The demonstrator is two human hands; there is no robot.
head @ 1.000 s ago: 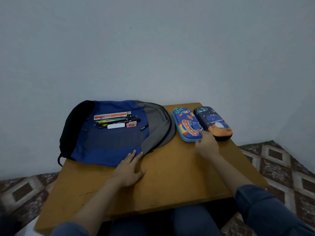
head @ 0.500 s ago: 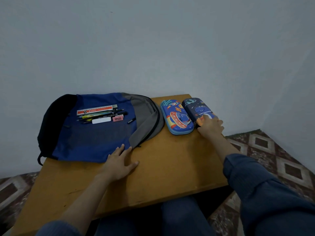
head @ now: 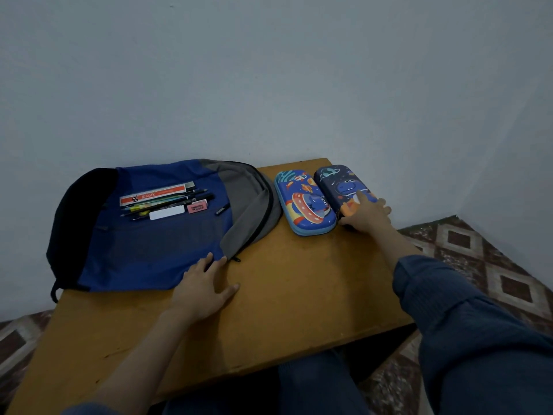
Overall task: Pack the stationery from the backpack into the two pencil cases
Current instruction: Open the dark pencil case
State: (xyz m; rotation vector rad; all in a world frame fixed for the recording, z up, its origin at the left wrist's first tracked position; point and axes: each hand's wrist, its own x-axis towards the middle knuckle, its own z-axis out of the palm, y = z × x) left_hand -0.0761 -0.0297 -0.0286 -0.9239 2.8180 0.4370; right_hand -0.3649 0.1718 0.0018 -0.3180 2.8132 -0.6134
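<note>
A blue, grey and black backpack (head: 167,250) lies flat on the left of the wooden table (head: 299,295). On top of it lie an orange ruler (head: 155,194), several pens and pencils (head: 170,202), a white eraser (head: 166,212), a pink eraser (head: 197,207) and a small black item (head: 221,209). Two closed pencil cases sit side by side at the far right: a light-blue one (head: 305,205) and a dark-blue one (head: 338,182). My right hand (head: 366,215) grips the near end of the dark-blue case, index finger stretched along its lid. My left hand (head: 203,289) rests flat on the table, fingertips at the backpack's near edge.
A pale wall stands right behind the table. Patterned floor tiles (head: 493,265) show past the table's right edge, close to the dark-blue case. My legs in blue trousers (head: 314,384) are under the near edge.
My right hand has moved from the light-blue case to the dark-blue one and settled over its near end. The left hand has stayed in place; the view has shifted.
</note>
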